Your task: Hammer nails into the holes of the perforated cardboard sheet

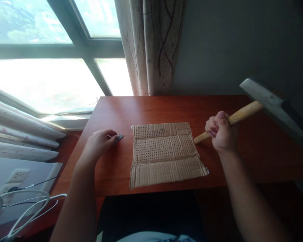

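My right hand is closed around the wooden handle of a hammer, whose grey metal head is raised to the right above the table. My left hand rests on the table left of the cardboard, its fingers curled on a small bunch of dark nails. A flat piece of brown cardboard lies between my hands, its upper part covered with rows of small holes. One nail seems to stand in the cardboard's top strip.
The red-brown wooden table stands against a grey wall, with a window and a patterned curtain behind it. At the lower left are a wall socket and white cables.
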The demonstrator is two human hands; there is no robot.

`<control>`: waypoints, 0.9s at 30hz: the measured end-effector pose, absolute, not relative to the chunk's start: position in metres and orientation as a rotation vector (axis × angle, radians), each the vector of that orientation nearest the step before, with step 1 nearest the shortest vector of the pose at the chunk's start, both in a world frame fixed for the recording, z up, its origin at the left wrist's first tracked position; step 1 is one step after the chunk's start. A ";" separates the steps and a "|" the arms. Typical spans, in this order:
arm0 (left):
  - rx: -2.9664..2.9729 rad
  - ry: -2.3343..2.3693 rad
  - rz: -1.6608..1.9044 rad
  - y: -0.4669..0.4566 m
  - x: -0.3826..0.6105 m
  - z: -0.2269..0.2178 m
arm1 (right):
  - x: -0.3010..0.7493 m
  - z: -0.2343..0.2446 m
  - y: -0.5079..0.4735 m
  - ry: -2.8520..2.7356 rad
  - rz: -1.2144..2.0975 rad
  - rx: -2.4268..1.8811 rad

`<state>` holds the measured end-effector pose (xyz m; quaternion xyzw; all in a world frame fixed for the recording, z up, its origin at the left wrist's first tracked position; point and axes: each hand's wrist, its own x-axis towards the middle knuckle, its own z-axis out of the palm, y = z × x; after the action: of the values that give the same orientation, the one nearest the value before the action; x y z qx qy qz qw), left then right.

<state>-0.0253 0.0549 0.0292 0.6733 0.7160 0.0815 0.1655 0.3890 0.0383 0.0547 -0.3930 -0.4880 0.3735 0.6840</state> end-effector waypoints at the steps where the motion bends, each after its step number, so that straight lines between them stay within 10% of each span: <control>1: 1.929 2.048 0.214 0.056 -0.023 0.030 | 0.389 0.054 0.038 -1.092 0.830 -0.880; 27: 2.053 2.081 -0.039 0.062 -0.016 0.036 | 0.395 0.051 0.032 -1.043 0.830 -0.839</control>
<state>-0.0163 0.0615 0.0357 0.6980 0.7077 -0.0133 0.1087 0.3948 0.0323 0.0510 -0.3773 -0.4691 0.3735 0.7058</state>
